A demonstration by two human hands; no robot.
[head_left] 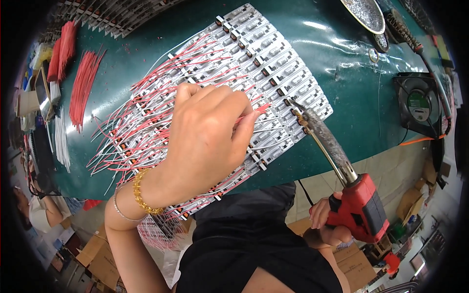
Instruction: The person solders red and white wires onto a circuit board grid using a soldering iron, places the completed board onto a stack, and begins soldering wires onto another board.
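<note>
A panel of white circuit boards [283,53] in joined rows lies slantwise on the green table. Thin red and white wires [156,73] trail from many of its boards toward the left. Over the panel's middle, my left hand [207,129] is closed, pinching a small bunch of red wires [264,108] between thumb and fingers. My right hand [325,215] grips a red and black soldering gun [365,207] by its handle. The gun's tip meets the boards just right of the pinched wires, beside a row of dark and orange parts. Whether it touches a wire, I cannot tell.
Bundles of red wire [84,90] and white wire [62,139] lie on the left. More boards [112,17] stand at the far left. At right are a black fan [418,102] and a metal dish [364,14]. Another person's arm [51,212] shows at left.
</note>
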